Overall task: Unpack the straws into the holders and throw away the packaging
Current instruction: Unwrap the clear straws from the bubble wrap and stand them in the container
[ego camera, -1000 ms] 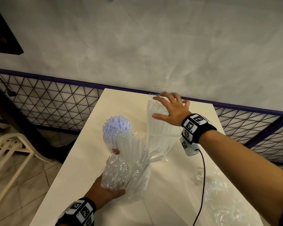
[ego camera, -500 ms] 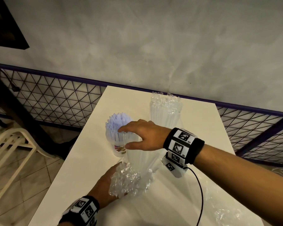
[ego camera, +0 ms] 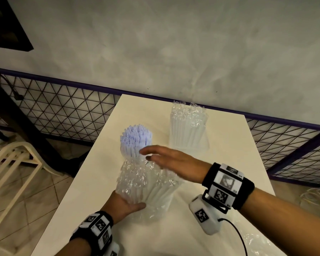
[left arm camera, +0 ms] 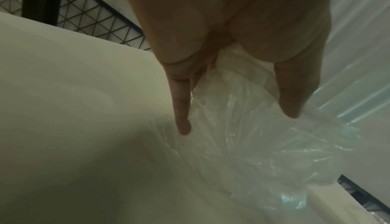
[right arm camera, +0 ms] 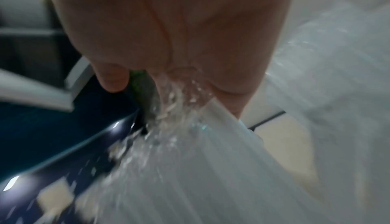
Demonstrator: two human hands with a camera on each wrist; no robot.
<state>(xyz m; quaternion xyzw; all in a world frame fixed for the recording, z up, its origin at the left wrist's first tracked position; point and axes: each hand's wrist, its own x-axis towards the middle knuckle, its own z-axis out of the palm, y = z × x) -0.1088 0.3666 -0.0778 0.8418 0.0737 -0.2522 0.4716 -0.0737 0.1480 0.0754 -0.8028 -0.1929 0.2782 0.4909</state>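
- left hand (ego camera: 125, 206) cupping the wrapped straw bundle (ego camera: 148, 187) near the table's (ego camera: 92, 182) front-left edge; right hand (ego camera: 174, 163), fingers spread, pressing its top
- slack wrapper slipping; bundle toppling onto the purple straws (ego camera: 136, 143)

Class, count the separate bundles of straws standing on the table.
3: the blue-tipped bundle at the left, the wrapped bundle at the far end, and the near bundle held by the left hand. None looks hidden.
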